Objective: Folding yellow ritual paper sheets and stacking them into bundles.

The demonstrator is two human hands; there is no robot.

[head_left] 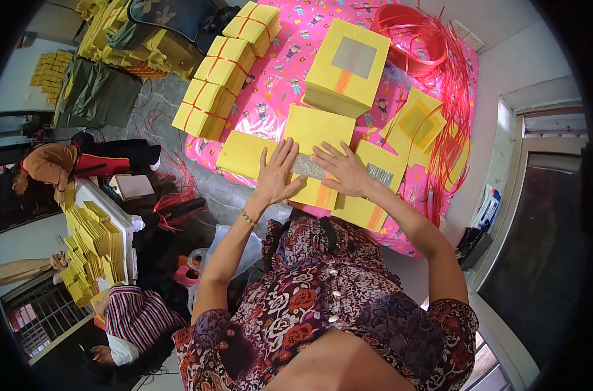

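Note:
My left hand (277, 174) lies flat with fingers spread on the left part of a yellow paper stack (319, 130). Across from it, my right hand (350, 173) rests palm down on the same stack's right side, fingers apart. A silvery patch and an orange stripe show on the paper between the hands. Just beyond stands a taller yellow stack (329, 78) with a grey square on top. Yellow sheets (247, 153) lie beside my left hand, and more yellow paper (358, 212) with an orange stripe lies under my right forearm side.
Yellow bundles (208, 98) tied with red strips line the left of the pink patterned cover (293, 49). A coil of red plastic strip (410, 62) trails down the right side. At left, two people sit by a white table (128, 225) bearing yellow stacks.

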